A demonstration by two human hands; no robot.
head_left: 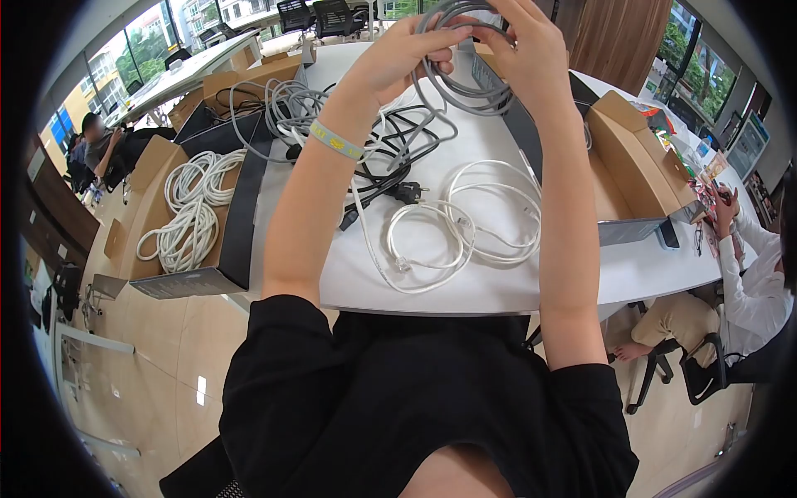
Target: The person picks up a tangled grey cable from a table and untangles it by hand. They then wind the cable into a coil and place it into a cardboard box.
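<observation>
Both of my hands are raised over the table at the top of the view, holding a looped grey cable point(490, 106) between them. My left hand point(413, 56) pinches the loops on their left side, its fingers curled. My right hand point(530, 51) grips the same coil from the right; part of its fingers is cut off by the upper edge. Below them lie white cable loops point(402, 264) on the table. A black power cord with a plug point(408, 192) rests in a tangle of black and white cords, partly behind my left forearm.
An open box point(237, 249) at the left holds bundled white cable point(198, 217). Behind it, another box point(217, 81) has grey and black cables spilling out. On the right stands an open cardboard box point(635, 178). A person in a white shirt point(760, 278) sits at the table's right side.
</observation>
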